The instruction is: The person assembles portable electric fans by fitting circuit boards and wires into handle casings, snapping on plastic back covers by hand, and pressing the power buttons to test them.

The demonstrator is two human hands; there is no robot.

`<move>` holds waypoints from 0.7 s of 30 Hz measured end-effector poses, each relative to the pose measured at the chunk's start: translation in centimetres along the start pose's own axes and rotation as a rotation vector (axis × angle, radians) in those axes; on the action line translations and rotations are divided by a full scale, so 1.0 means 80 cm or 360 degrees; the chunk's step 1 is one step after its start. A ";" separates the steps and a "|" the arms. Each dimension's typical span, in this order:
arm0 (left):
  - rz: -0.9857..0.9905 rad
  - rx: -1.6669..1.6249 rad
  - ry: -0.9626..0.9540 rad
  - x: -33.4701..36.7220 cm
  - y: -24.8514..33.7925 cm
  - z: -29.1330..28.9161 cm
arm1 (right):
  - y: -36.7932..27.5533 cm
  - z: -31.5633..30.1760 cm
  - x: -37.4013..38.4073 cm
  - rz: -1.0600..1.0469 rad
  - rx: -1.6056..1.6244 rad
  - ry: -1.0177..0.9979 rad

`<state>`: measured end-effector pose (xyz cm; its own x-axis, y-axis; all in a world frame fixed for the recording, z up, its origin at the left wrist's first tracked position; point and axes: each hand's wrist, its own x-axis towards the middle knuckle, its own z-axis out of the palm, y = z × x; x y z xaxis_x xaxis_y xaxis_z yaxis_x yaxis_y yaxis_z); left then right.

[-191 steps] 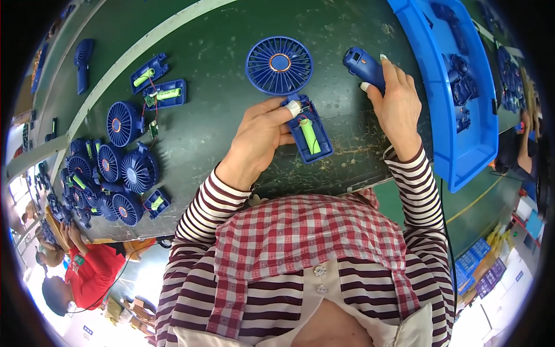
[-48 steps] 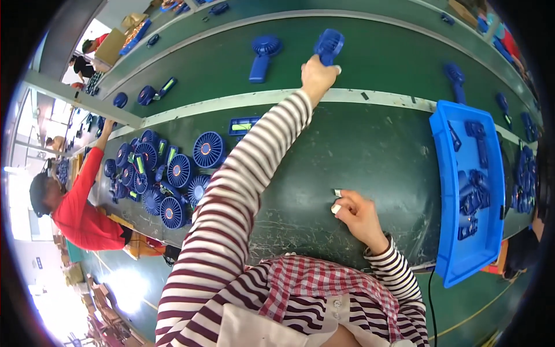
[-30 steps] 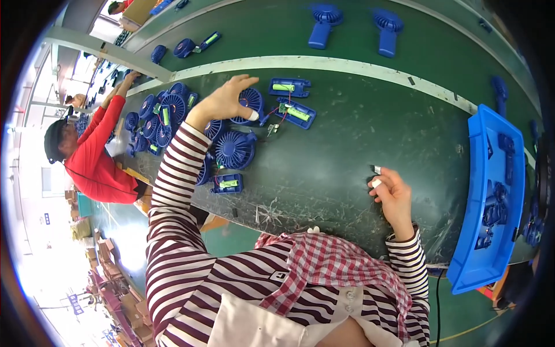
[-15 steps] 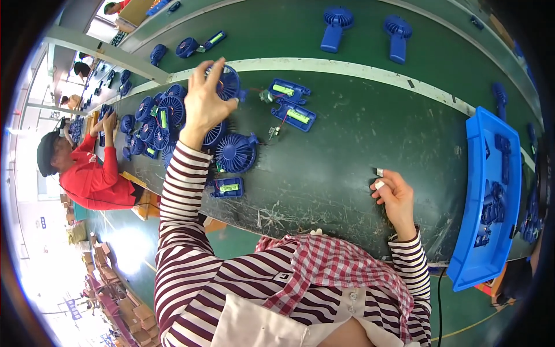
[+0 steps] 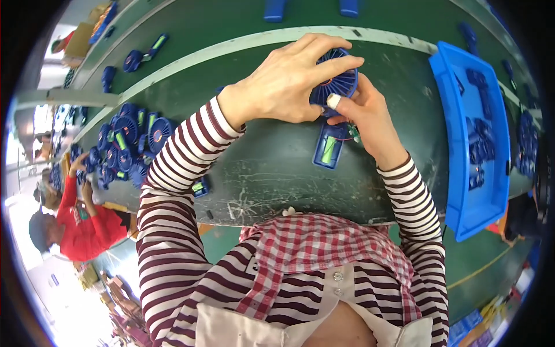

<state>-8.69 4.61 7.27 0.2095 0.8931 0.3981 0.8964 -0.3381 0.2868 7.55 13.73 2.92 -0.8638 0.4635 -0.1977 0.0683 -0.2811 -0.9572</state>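
My left hand [image 5: 289, 81] is closed round the round caged head of a blue handheld fan [image 5: 336, 84], its fingers over the top and side. My right hand [image 5: 374, 118] grips the same fan at its lower right edge, with a white wrap on the thumb. Below the head lies an opened handle shell [image 5: 319, 155] with a green battery [image 5: 329, 149] in it. A small green circuit board [image 5: 354, 133] with thin wires sits beside my right palm. My right fingertips are partly hidden behind the fan.
A pile of blue fans [image 5: 124, 139] lies on the dark green table [image 5: 277, 179] to the left. At the right stands a blue bin [image 5: 454, 191] with blue parts inside. A pale strip [image 5: 260, 39] runs across behind. A co-worker in red [image 5: 92, 231] sits at the left.
My left hand has carried a fan from beside the pile toward the right. My right hand has come up from the table and taken hold of it too. The view has shifted.
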 end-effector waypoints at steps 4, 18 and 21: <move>-0.0056 -0.0090 0.0241 0.030 0.013 0.045 | 0.025 -0.045 -0.016 -0.0055 0.0416 0.0219; -0.1149 -0.0269 -0.0040 0.000 0.108 0.159 | 0.035 -0.085 -0.050 -0.0224 0.1328 0.0279; -0.1156 -0.0466 0.0042 -0.001 0.105 0.163 | 0.029 -0.084 -0.053 -0.0191 0.1340 0.0330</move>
<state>3.90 5.57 -1.68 -0.4027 0.9144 0.0420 0.6648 0.2606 0.7001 14.75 16.72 0.12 -0.7277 0.6501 -0.2184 -0.4791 -0.7098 -0.5163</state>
